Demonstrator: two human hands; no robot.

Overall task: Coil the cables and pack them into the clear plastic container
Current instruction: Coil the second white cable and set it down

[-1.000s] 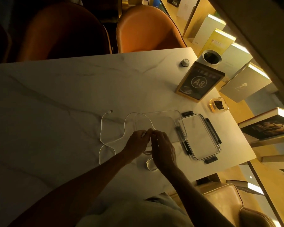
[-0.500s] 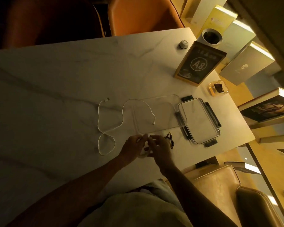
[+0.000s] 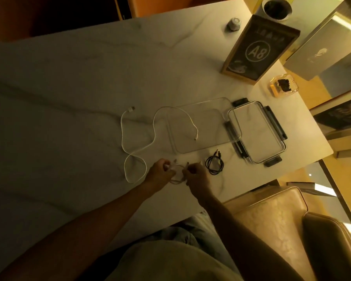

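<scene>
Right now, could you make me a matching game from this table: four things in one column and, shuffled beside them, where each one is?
Things:
1. long white cable
2. small black coiled cable
3. clear plastic container
4. dark A8 table sign

Places:
a. standing at the far right of the marble table
b. sprawled loose, one end lying in the container
c. beside the right hand
d. open, next to its clip lid

Pairs: 1-b, 2-c, 3-d, 4-a
</scene>
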